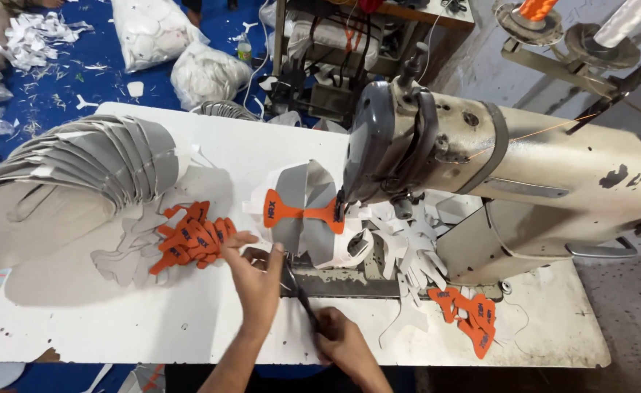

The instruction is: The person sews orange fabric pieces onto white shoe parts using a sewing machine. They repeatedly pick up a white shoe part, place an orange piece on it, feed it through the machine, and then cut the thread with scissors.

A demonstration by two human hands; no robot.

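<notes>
**Hands at the sewing table**

The right hand closes around the handle of dark, slim metal scissors, blades slanting up and away from the grip. Just left of those blades, the left hand lies flat, fingers spread, holding nothing I can see. Beyond its fingertips sits a heap of orange bone-shaped fabric patches. Above the scissors' tip, a grey-and-white fabric piece with an orange patch rests under the cream, worn sewing machine.

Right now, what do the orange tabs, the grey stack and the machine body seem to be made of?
Orange tabs: likely rubbery synthetic, matte, flat die-cut shapes. Grey stack: thin fabric or synthetic sheet, matte, bending in a fan. Machine body: painted metal, cream, with chipped dark spots.
</notes>
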